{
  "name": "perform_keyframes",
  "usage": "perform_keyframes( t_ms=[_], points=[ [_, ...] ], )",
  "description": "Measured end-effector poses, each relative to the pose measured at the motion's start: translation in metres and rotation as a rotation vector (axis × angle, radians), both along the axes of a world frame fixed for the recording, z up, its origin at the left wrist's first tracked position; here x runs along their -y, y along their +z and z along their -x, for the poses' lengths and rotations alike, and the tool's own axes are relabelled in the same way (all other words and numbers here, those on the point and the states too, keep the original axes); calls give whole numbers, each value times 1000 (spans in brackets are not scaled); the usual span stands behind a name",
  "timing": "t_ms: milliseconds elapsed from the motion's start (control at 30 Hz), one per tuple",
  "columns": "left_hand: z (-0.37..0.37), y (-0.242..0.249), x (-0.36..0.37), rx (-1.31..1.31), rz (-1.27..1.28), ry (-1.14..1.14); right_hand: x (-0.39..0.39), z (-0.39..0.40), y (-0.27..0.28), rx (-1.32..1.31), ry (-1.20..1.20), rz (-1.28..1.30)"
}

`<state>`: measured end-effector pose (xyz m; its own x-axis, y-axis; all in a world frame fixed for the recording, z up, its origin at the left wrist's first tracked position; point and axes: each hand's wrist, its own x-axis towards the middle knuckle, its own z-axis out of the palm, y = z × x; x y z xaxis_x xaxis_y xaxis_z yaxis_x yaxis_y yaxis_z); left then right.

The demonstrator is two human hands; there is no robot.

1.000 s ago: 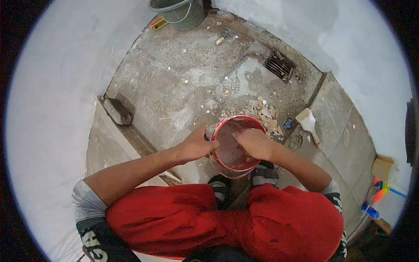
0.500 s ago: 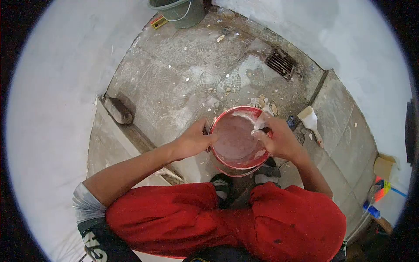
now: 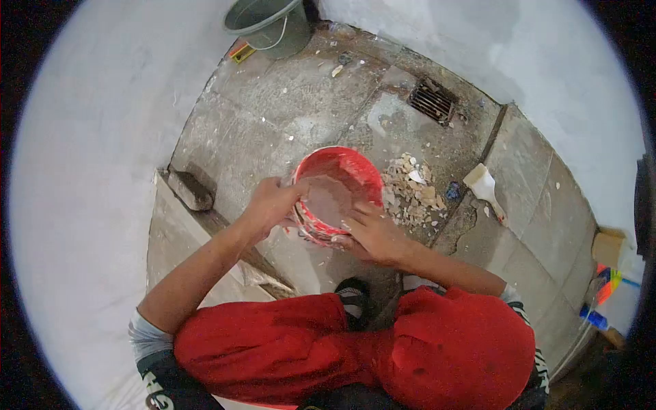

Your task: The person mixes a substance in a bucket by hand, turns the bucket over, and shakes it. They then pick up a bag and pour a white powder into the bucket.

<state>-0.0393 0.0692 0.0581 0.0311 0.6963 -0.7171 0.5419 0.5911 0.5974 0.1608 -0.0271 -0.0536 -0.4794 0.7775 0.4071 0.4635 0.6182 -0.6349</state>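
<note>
A red bucket (image 3: 365, 169) hangs between my hands above the floor, tilted, with its smeared outer wall showing on the near side. Thick greyish-pink paste (image 3: 326, 199) lies inside it, and a band of red inner wall is bare at the far right. My left hand (image 3: 268, 206) is closed on the left rim, thumb over the edge. At the near right rim my right hand (image 3: 374, 234) grips too, some fingers over the edge and others against the outside. To the right of the bucket a pile of pale flakes (image 3: 413, 195) lies on the floor.
A wide white brush (image 3: 482, 186) lies right of the flakes. Farther off are a floor drain (image 3: 432, 102) and a grey-green bucket (image 3: 290, 37) beside a yellow-red object (image 3: 242, 52). A dark block (image 3: 191, 191) sits at left. White walls (image 3: 82, 171) flank the floor.
The red bucket has moved left and slightly away from me, and tilted. My right hand has shifted to its near right rim. The flake pile is now uncovered.
</note>
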Motion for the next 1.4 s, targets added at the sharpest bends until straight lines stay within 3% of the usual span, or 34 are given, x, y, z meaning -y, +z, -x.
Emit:
perform_keyframes(
  t_ms=[67, 100, 167, 233, 300, 367, 400, 433, 500, 533, 600, 700, 733, 767, 833, 933, 1100, 1133, 1167, 1200, 1233, 1300, 1333, 1367, 1400],
  points=[
    [7, 3, -3, -52, -25, 16, -3, 11, -5, -79, -18, -5],
    [8, 11, -6, -57, -27, 3, -3, 16, -3, -158, -42, 109],
    [12, 29, -13, 89, -54, 49, -7, 23, 0, -241, -73, 222],
    [33, 28, -30, -52, -138, -3, -20, 26, 3, -509, -236, 666],
    [37, 40, -38, 40, -377, 214, -32, 25, -13, -610, -287, 760],
    [41, 47, -46, 11, -477, 224, -44, 34, -56, -1241, -368, 982],
    [42, 48, -48, -12, -574, 238, -47, 20, -44, -1057, -372, 905],
    [43, 47, -48, -14, -575, 239, -50, 20, -63, -1059, -370, 905],
    [45, 39, -46, -74, -585, 276, -58, 29, -131, -1107, -696, 964],
    [46, 34, -45, -77, -588, 276, -61, 20, -148, -1109, -692, 964],
    [49, 20, -41, -45, -498, 291, -64, 0, -160, -640, -973, 1086],
    [61, 1, -40, -52, -423, 254, -76, -7, -152, -491, -1021, 1202],
    [63, -4, -41, -52, -419, 251, -83, -6, -152, -240, -808, 1004],
    [66, -8, -42, -48, -400, 281, -85, -7, -152, -238, -811, 1009],
    [72, -14, -43, -42, -381, 317, -94, -7, -63, -1804, -460, 1462],
    [78, -16, -44, -13, -348, 368, -103, -11, -46, -2037, -301, 1398],
    [82, -21, -40, 29, -261, 439, -84, -5, -104, -1683, -733, 1261],
    [81, -22, -39, 31, -261, 442, -79, -10, -125, -1679, -732, 1260],
    [80, -23, -38, 19, -248, 437, -75, -17, -156, -758, -815, 1165],
    [79, -22, -37, 4, -235, 432, -75, -19, -150, 124, -787, 938],
    [78, -21, -36, 2, -237, 434, -78, -13, -145, 123, -783, 937],
    [78, -20, -33, 72, -255, 424, -91, 1, -129, -1296, -853, 1493],
    [82, -23, -34, 73, -253, 425, -103, 8, -130, -1306, -638, 1471],
    [88, -27, -37, 83, -237, 401, -104, 6, -131, -1303, -639, 1473],
    [92, -29, -38, 91, -222, 378, -106, 3, -67, -1534, -508, 1514]
  ],
)
